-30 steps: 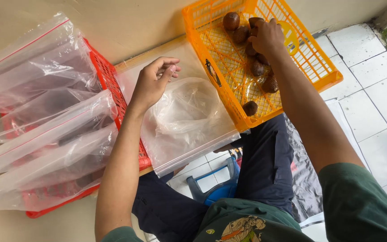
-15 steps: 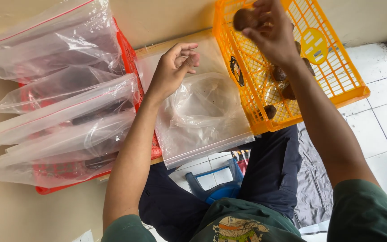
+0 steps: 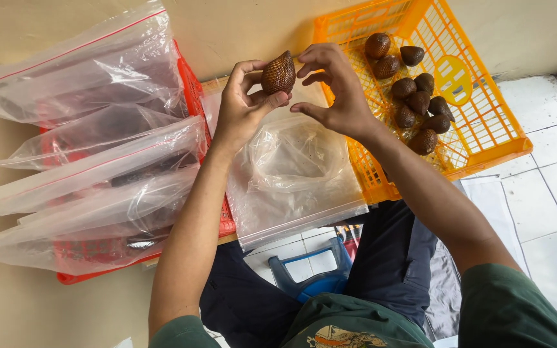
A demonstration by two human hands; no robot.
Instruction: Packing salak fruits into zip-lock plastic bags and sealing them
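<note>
Left hand (image 3: 243,106) pinches a scaly brown fruit (image 3: 279,73) above the open bag (image 3: 294,171); right hand (image 3: 335,87) open beside it, maybe touching (hard to tell). Bagging step; next needs lowering the fruit into the bag mouth.

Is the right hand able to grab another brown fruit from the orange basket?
Probably yes. The right hand is open and holds nothing, the fruits lie uncovered in the orange basket right beside it, and nothing stands between them.

I count 1 brown scaly fruit (image 3: 278,73) held up at 12 o'clock, 9 more fruits (image 3: 414,103) at 1 o'clock inside 1 orange crate (image 3: 485,122), and 1 red crate (image 3: 191,84) at 9 o'clock.
</note>
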